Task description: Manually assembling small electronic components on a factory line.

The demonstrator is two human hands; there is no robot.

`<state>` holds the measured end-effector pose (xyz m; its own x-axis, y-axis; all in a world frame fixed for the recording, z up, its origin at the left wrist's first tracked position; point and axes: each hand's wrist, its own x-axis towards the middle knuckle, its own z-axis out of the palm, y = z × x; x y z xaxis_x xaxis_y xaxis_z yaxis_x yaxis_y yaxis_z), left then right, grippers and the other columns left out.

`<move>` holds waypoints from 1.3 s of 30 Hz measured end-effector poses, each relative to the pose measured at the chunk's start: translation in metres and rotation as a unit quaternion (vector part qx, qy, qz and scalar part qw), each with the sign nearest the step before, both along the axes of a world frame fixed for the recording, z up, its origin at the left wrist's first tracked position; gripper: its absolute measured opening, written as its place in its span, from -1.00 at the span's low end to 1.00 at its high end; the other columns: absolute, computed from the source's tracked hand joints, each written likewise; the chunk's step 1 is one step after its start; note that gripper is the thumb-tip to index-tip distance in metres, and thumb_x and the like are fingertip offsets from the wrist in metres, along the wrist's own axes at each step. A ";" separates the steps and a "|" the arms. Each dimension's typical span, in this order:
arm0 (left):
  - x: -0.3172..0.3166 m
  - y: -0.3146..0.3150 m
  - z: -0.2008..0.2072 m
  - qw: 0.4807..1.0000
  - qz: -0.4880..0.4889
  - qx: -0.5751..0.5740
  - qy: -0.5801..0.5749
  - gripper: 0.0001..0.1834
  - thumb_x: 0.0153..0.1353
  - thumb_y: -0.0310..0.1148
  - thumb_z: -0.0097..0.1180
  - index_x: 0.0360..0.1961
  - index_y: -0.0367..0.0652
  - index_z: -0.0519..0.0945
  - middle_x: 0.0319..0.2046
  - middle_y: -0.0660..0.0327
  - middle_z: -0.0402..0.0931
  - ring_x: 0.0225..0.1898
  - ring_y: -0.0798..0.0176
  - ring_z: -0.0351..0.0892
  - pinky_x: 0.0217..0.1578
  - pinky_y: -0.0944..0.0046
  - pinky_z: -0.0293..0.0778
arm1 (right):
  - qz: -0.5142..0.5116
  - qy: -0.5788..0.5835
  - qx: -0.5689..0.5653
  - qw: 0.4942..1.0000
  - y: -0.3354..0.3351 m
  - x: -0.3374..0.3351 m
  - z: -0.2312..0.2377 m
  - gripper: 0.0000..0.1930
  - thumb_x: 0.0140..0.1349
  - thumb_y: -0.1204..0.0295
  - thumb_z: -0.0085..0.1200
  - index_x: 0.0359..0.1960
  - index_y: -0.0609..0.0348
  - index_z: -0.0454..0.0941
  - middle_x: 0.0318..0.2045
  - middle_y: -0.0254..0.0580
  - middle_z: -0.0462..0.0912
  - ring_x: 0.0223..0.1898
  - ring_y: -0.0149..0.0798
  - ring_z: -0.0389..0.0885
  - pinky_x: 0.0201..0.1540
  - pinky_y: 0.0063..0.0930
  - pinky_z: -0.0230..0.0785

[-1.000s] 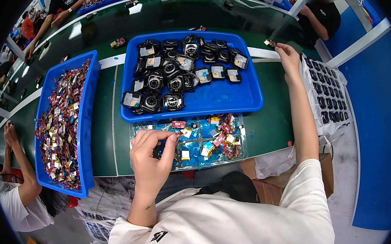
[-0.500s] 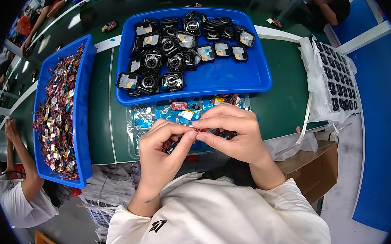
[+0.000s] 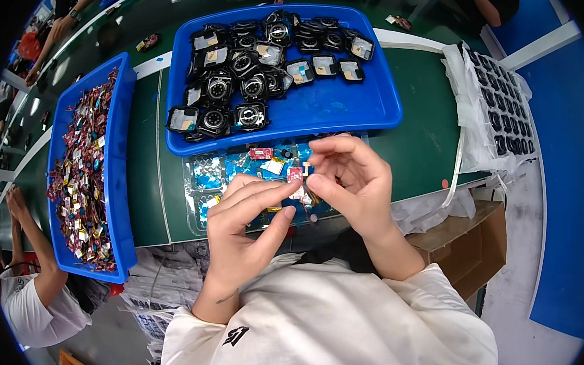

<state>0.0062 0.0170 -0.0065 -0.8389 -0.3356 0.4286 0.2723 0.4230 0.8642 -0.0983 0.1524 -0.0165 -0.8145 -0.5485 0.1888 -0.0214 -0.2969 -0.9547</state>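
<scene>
- Both hands sit much as they did half a second ago, joined over the clear tray; a second back the right arm was stretched out to the far right of the table and has since come in to meet the left.
- Left hand (image 3: 244, 224) has its fingers laid nearly flat, the forefinger and thumb closed on a small pink part (image 3: 296, 175) from the left.
- Right hand (image 3: 346, 178) is curled, its thumb and forefinger pinching the same small pink part from the right; the fingertips of the two hands touch at it.
- That part is held just above the clear tray (image 3: 203, 189), which lies at the near edge of the green table (image 3: 418, 131) and holds small red, yellow and blue pieces.
- Just beyond the clear tray stands a big blue tray (image 3: 368, 104) with black round-faced casings (image 3: 247, 86) crowded in its far and left parts.
- At the left a long blue tray (image 3: 122, 161) is heaped with small red and gold pieces (image 3: 79, 178).
- At the right a white sheet (image 3: 468, 107) carries rows of small black parts (image 3: 506, 114).
- Another person in a white shirt (image 3: 31, 316) stands at the near left.
- A cardboard box (image 3: 458, 248) sits below the table's near right edge.
</scene>
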 end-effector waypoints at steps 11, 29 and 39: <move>0.005 -0.001 -0.002 0.969 0.154 -0.194 0.015 -0.74 -0.25 -0.57 0.39 -0.43 -0.09 0.70 -0.55 0.34 0.47 -0.50 0.33 0.28 -0.52 0.36 0.14 | 0.081 0.220 0.082 0.969 0.010 -0.005 0.006 -0.75 -0.16 0.45 0.44 -0.44 0.22 0.64 -0.49 -0.32 0.63 -0.52 -0.52 0.44 -0.55 -0.69 0.18; 0.011 0.002 0.002 0.974 -0.008 0.184 -0.131 -0.90 -0.01 -0.57 0.28 -0.40 -0.27 0.66 -0.51 0.25 0.59 -0.44 0.42 0.42 -0.36 0.42 0.32 | 0.064 0.178 0.044 0.981 0.012 -0.006 -0.001 -0.88 0.00 0.63 0.25 -0.38 0.25 0.68 -0.46 -0.29 0.62 -0.56 -0.61 0.39 -0.59 -0.74 0.11; 0.010 0.000 0.001 0.979 -0.017 0.161 -0.125 -0.92 0.03 -0.56 0.28 -0.40 -0.28 0.68 -0.54 0.26 0.56 -0.45 0.43 0.42 -0.40 0.43 0.31 | 0.215 -0.065 -0.039 0.974 0.017 -0.006 0.000 -0.96 0.09 0.67 0.21 -0.41 0.40 0.61 -0.45 -0.10 0.62 -0.50 -0.46 0.55 -0.48 -0.67 0.36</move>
